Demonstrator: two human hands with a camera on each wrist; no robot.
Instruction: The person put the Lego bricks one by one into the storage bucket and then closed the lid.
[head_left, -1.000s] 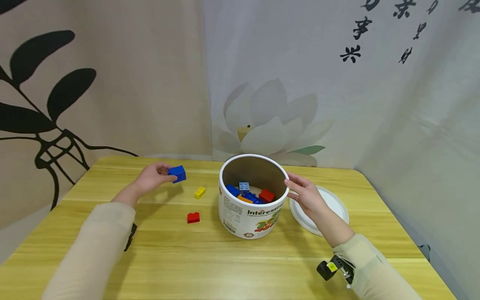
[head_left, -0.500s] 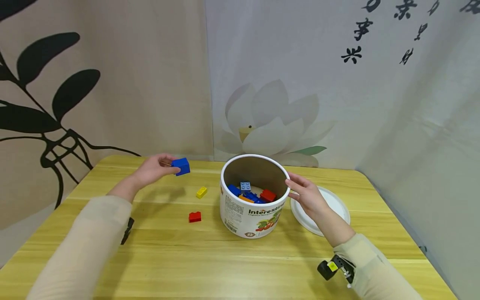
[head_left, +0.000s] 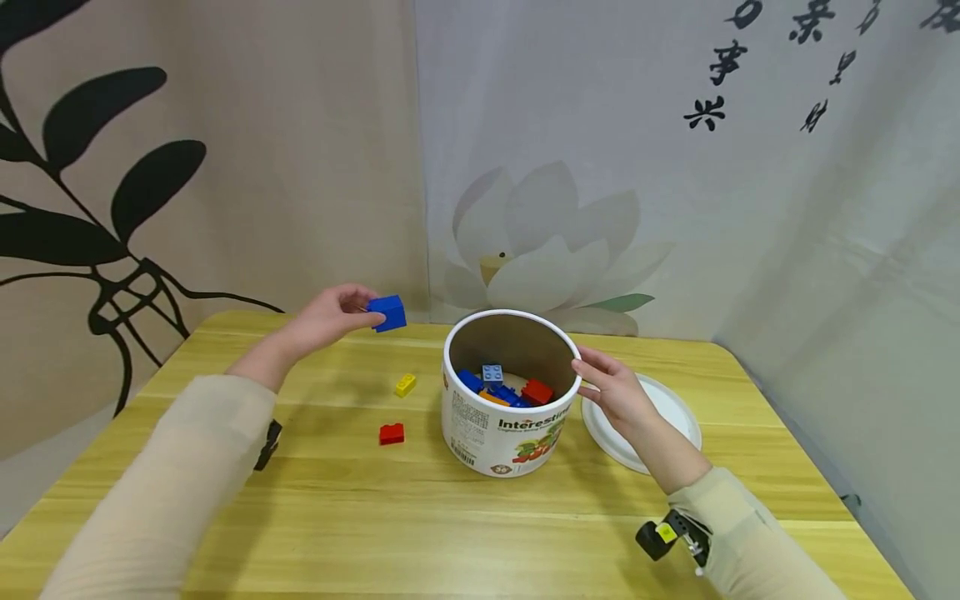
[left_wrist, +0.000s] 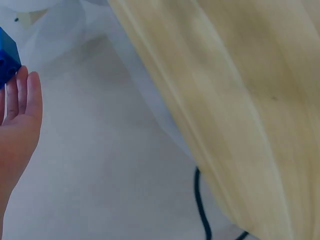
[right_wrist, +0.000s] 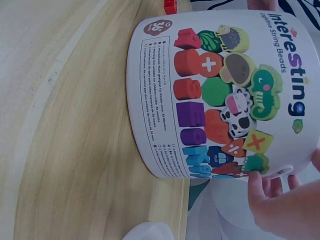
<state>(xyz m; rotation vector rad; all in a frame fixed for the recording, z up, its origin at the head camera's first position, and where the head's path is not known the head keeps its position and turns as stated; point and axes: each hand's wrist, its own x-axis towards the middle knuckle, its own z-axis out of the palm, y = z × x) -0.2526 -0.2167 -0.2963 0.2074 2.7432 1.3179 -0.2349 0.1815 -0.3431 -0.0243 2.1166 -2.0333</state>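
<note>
My left hand (head_left: 330,318) pinches a blue toy brick (head_left: 387,313) between thumb and fingers, above the table's far left part. In the left wrist view the blue brick (left_wrist: 8,57) shows at the left edge, at the fingertips. A white printed tub (head_left: 504,429) stands upright and uncovered, with several blue, red and orange bricks inside and a light blue brick (head_left: 492,375) on top. My right hand (head_left: 617,392) grips the tub's right rim, thumb over the edge. The right wrist view shows the hand (right_wrist: 280,200) at the printed wall of the tub (right_wrist: 220,100).
Left of the tub lie a small yellow brick (head_left: 405,384) and a red brick (head_left: 392,433) on the wooden table (head_left: 450,533). A round white lid (head_left: 678,417) lies right of the tub, partly behind my right hand. A printed curtain (head_left: 322,167) hangs behind the table.
My left hand has lifted the blue brick and carried it to the right, toward the tub. The right hand stays on the tub's rim, and the loose bricks lie as before.
</note>
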